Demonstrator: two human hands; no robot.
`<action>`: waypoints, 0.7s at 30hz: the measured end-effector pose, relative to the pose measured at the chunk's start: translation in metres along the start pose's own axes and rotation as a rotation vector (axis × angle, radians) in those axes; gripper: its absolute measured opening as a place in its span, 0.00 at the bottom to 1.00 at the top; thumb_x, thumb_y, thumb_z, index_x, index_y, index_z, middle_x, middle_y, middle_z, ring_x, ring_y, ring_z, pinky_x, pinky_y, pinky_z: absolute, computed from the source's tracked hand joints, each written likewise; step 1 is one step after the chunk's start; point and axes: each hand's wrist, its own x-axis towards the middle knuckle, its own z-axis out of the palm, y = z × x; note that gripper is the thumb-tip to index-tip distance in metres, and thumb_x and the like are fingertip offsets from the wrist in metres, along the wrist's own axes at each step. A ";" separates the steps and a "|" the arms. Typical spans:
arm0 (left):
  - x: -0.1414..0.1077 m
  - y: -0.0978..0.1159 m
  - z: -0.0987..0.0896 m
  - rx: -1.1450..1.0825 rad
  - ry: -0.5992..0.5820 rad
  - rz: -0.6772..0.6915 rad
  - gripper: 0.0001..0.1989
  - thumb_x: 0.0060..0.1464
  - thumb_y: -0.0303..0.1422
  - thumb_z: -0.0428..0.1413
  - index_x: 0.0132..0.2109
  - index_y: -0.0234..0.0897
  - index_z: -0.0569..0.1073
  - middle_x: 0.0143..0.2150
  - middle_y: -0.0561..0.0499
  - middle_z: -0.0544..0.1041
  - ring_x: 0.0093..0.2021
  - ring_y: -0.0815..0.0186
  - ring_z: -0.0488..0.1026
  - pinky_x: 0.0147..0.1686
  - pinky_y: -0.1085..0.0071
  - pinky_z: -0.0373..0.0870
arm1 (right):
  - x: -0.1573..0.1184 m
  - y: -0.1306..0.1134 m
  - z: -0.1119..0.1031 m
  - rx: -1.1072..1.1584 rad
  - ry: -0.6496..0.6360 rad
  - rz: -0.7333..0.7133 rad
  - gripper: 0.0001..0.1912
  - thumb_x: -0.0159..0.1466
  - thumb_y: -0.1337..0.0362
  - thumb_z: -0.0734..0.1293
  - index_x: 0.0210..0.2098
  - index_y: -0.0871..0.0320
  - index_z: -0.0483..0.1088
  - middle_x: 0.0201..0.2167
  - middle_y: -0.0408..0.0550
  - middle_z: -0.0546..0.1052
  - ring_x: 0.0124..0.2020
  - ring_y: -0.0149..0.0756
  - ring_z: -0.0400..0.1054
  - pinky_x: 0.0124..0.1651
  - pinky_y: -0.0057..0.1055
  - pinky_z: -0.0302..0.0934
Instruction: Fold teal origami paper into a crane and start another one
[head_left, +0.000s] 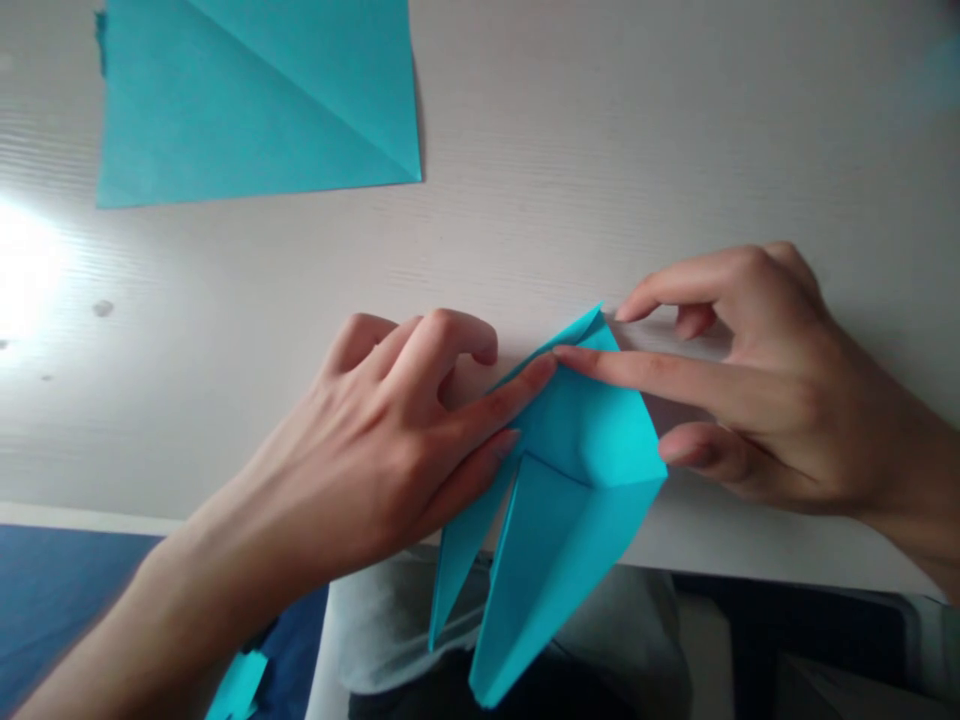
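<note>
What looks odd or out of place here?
The flat teal paper sheet has a ragged, darker patch at its top-left edge, as if torn or crumpled. A small teal paper scrap also lies on the blue surface, apart from the folded paper.

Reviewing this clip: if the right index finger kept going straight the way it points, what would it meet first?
Probably the left index fingertip, just beyond the right index finger, which already lies across the folded blue paper. Depth is unclear, so they may already touch.
</note>
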 end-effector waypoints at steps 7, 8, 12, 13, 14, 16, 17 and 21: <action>0.001 0.001 -0.001 0.049 -0.001 0.015 0.23 0.95 0.34 0.43 0.85 0.39 0.69 0.64 0.42 0.71 0.58 0.47 0.75 0.57 0.47 0.66 | -0.006 0.001 0.002 -0.051 -0.008 -0.028 0.42 0.91 0.31 0.49 0.92 0.37 0.68 0.75 0.54 0.80 0.64 0.59 0.79 0.68 0.64 0.77; 0.001 0.001 -0.001 0.053 -0.003 0.016 0.23 0.95 0.34 0.43 0.85 0.39 0.68 0.65 0.42 0.71 0.58 0.47 0.74 0.56 0.47 0.67 | -0.005 0.000 0.003 -0.046 -0.001 -0.038 0.43 0.91 0.31 0.48 0.93 0.38 0.67 0.75 0.55 0.79 0.64 0.60 0.79 0.68 0.64 0.76; 0.002 0.003 -0.002 0.071 0.005 0.014 0.23 0.96 0.35 0.41 0.85 0.39 0.68 0.65 0.42 0.72 0.55 0.47 0.73 0.55 0.46 0.67 | -0.003 -0.001 0.005 -0.048 0.010 -0.047 0.46 0.91 0.31 0.46 0.89 0.44 0.74 0.71 0.58 0.78 0.63 0.59 0.78 0.67 0.65 0.77; 0.002 0.003 -0.002 0.078 0.012 0.013 0.23 0.96 0.35 0.41 0.84 0.39 0.68 0.65 0.42 0.72 0.55 0.47 0.73 0.55 0.46 0.67 | -0.002 -0.002 0.006 -0.055 0.011 -0.047 0.47 0.91 0.30 0.46 0.87 0.47 0.77 0.71 0.59 0.79 0.63 0.60 0.78 0.67 0.65 0.77; 0.002 0.003 -0.001 0.080 0.014 0.014 0.23 0.96 0.35 0.41 0.84 0.38 0.69 0.65 0.42 0.72 0.54 0.47 0.73 0.55 0.46 0.67 | -0.002 -0.003 0.006 -0.062 0.013 -0.044 0.48 0.91 0.30 0.46 0.85 0.49 0.79 0.70 0.60 0.79 0.62 0.60 0.78 0.66 0.66 0.77; 0.002 0.003 0.000 0.075 0.014 0.014 0.23 0.95 0.35 0.41 0.84 0.38 0.69 0.65 0.42 0.73 0.54 0.47 0.73 0.55 0.46 0.68 | -0.003 -0.005 0.006 -0.073 0.008 -0.012 0.50 0.90 0.28 0.45 0.86 0.47 0.79 0.70 0.60 0.79 0.63 0.61 0.78 0.67 0.66 0.78; 0.002 0.003 0.001 0.072 0.014 0.014 0.23 0.95 0.35 0.41 0.84 0.39 0.69 0.65 0.42 0.73 0.55 0.47 0.74 0.56 0.46 0.68 | -0.004 -0.005 0.006 -0.077 -0.001 0.013 0.50 0.89 0.27 0.44 0.87 0.43 0.78 0.71 0.58 0.79 0.64 0.61 0.78 0.69 0.66 0.78; 0.001 0.003 0.002 0.082 0.016 0.010 0.23 0.95 0.35 0.42 0.84 0.40 0.69 0.66 0.42 0.74 0.57 0.46 0.74 0.56 0.46 0.68 | -0.005 -0.002 0.006 -0.102 -0.011 0.056 0.51 0.87 0.24 0.42 0.89 0.34 0.75 0.71 0.55 0.79 0.63 0.60 0.79 0.70 0.67 0.79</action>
